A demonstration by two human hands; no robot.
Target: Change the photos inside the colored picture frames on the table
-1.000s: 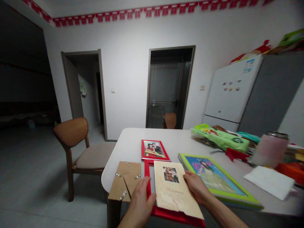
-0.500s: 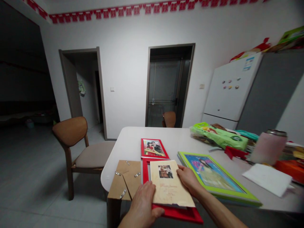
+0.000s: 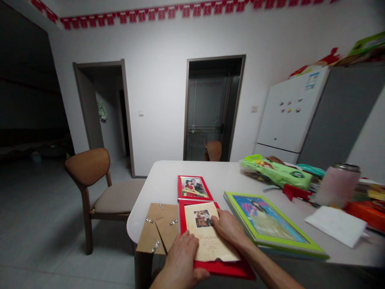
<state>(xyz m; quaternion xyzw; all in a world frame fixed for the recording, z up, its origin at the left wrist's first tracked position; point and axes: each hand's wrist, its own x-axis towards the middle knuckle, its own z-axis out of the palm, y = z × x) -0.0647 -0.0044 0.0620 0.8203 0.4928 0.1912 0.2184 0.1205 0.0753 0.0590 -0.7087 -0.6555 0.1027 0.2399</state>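
Observation:
A cream-coloured printed sheet with a small picture of people near its top lies over a red picture frame. My left hand is closed at the lower left, its fingers along the sheet's edge and its thumb by the frame's bottom rail. On the opposite side my right hand grips the sheet's right edge, thumb on top beside the picture; the fingers beneath are partly hidden. Left of the frame is a brown backing board with metal clips. Just behind stands a second red picture frame holding a couple's photo.
A green picture frame lies to the right on the white table. Beyond it are a green packet, a pink jar and white paper. A wooden chair stands left of the table.
The sheet has shifted left and sits flatter over the red frame. My right hand moved left with it, its thumb now farther onto the sheet. My left hand has barely moved.

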